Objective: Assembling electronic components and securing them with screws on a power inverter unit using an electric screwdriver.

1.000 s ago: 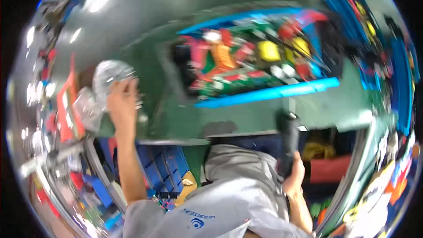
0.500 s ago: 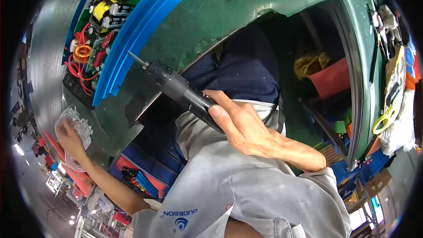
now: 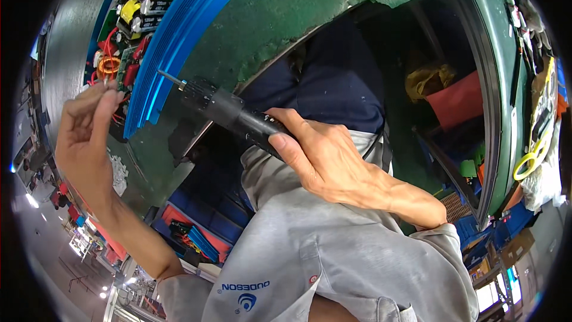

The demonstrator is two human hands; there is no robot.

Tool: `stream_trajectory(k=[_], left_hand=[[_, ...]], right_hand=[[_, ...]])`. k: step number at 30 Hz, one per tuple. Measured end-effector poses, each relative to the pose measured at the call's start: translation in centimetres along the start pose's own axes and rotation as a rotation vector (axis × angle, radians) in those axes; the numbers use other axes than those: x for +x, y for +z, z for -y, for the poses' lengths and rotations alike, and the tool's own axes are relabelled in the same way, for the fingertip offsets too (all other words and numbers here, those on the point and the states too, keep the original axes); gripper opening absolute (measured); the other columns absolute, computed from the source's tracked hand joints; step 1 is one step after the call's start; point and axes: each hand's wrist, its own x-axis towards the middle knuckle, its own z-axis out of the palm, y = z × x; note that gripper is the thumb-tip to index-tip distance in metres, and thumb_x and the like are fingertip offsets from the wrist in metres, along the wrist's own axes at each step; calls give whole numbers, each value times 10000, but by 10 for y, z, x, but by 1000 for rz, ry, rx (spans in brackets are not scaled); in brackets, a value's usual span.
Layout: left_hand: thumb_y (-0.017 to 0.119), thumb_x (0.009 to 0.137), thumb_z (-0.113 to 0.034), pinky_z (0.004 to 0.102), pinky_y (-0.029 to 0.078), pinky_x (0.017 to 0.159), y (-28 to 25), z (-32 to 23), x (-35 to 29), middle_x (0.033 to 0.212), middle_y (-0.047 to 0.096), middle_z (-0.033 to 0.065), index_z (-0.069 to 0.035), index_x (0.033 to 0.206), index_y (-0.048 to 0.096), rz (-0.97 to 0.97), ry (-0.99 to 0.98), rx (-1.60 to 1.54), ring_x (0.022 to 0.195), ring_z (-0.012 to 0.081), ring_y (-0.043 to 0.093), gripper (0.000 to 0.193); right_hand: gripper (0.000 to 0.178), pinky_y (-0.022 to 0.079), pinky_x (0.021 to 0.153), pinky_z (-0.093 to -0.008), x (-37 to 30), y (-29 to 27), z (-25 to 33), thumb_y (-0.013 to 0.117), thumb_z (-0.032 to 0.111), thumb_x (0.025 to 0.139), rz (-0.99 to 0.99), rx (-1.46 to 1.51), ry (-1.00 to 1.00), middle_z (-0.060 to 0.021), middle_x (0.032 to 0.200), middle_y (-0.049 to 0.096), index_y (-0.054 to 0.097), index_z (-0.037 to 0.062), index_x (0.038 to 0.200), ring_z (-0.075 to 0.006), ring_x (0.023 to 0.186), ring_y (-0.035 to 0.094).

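Note:
My right hand (image 3: 330, 158) is wrapped round a black electric screwdriver (image 3: 232, 113), its bit tilted up and left, in front of the blue finned metal housing (image 3: 173, 42). My left hand (image 3: 89, 131) is raised at the left, thumb and fingertips pinched together beside the housing's end. A small pale piece seems to show at the fingertips, too small to name. Inside the housing lie a copper-wound ring coil (image 3: 109, 67), red wires, black capacitors (image 3: 156, 7) and circuit boards. Behind my left wrist, a clear bag of small pale parts (image 3: 118, 176) is partly hidden.
The worn green table (image 3: 262, 30) has a ragged cut-out edge in front of my lap. Under it at the right are a red sheet (image 3: 456, 101) and a yellowish bag (image 3: 428, 80). Yellow-handled scissors (image 3: 530, 160) lie at the far right. Blue parts fill a bin (image 3: 199, 238) lower left.
My left hand has left the bag of small parts and come up to the end of the blue housing, fingertips pinched. The screwdriver in my right hand has shifted slightly left.

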Motion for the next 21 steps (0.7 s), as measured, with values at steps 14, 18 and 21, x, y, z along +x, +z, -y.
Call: stream_trajectory(k=[14,18,21], left_hand=[[724,879,-15,336,475,1012,29,-17,19,1365,605,100,-43,1016,745,21,530,769,1231,246,597,141],[740,834,-10,402,409,1115,30,-4,33,1485,522,142,-38,929,719,71,531,591,1386,319,485,101],[761,780,-7,427,386,1134,32,-12,35,1509,492,159,-43,872,696,100,429,556,1385,355,475,118]], right_hand=[[579,474,670,-334,12,-6,6,328,478,1097,205,456,306,-79,729,642,576,-20,1256,-195,685,619],[645,465,642,-262,8,0,0,281,598,1069,365,799,558,-32,760,647,622,55,1135,-101,678,582],[663,479,623,-260,-1,8,-8,302,640,1044,342,845,573,-64,837,672,585,58,1189,-121,692,618]])
